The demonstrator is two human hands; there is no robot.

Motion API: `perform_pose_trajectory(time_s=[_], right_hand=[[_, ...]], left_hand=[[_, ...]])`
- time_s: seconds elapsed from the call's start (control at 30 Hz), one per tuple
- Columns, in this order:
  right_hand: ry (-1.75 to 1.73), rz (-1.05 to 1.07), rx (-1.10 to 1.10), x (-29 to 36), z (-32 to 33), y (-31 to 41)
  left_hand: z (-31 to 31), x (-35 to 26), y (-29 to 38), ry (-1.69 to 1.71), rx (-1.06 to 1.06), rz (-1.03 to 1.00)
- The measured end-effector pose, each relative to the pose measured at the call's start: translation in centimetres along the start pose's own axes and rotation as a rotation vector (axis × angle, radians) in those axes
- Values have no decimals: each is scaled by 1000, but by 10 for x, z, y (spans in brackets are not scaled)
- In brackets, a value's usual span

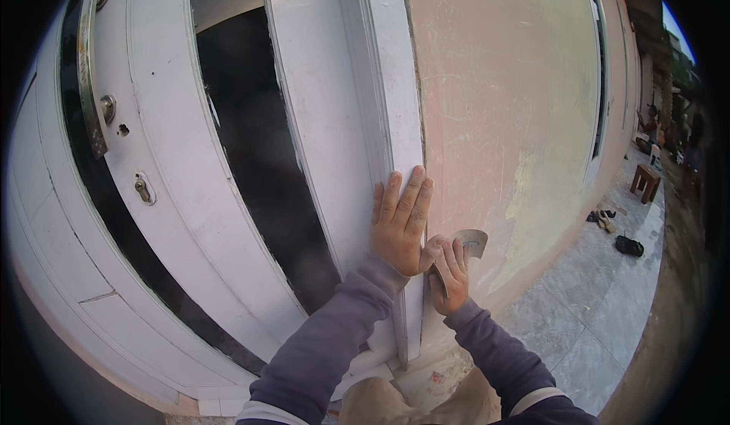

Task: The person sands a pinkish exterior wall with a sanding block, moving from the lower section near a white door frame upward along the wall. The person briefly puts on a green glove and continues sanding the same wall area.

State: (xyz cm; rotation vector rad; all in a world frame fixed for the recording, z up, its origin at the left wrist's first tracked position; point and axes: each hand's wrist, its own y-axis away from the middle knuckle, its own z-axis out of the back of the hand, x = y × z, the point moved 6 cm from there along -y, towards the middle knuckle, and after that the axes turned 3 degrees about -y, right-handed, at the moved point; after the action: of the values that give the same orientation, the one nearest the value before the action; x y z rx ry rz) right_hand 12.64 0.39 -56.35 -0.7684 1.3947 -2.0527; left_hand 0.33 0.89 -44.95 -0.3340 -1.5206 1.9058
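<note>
My left hand (402,225) lies flat against the white door frame (402,94), fingers pointing up and slightly apart, with nothing held. Just below and to its right, my right hand (450,282) presses a bent piece of what looks like sandpaper (476,244) to the pink wall (473,100). The paper's curled end stands out past the fingertips, and its other edge shows by the palm. My left thumb reaches close to the right fingers; whether they touch, I cannot tell. Pale scratches mark the wall, which has a yellowish-green patch (527,197) farther right.
White door panels (171,157) with dark glass strips, a long metal pull handle (88,71) and a lock cylinder (144,189) stand left. On the tiled floor (576,311) at right are a black shoe (629,246), sandals (603,220) and a wooden stool (646,181). A person (649,121) is farther back.
</note>
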Motion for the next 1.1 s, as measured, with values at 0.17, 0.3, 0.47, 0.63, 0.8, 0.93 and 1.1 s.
perform_pose_trajectory(time_s=[0.17,0.3,0.47,0.63,0.8,0.93,1.1], right_hand=[[50,-4,-73,-21,24,-118],[-50,6,-90,0,20,-86],[1,59,-50,5,13,-38],[-19,9,-138,-32,21,-120],[-54,27,-152,7,23,-42],[-66,-52,-17,7,12,-13],[-65,98,-164,-19,27,-131]], left_hand=[[0,1,1,7,-13,-3],[0,1,-1,29,-24,-21],[0,0,0,49,-10,-3],[0,1,2,38,-17,-11],[1,1,0,74,-41,-18],[1,2,-1,76,-45,8],[-1,1,0,50,-37,-8]])
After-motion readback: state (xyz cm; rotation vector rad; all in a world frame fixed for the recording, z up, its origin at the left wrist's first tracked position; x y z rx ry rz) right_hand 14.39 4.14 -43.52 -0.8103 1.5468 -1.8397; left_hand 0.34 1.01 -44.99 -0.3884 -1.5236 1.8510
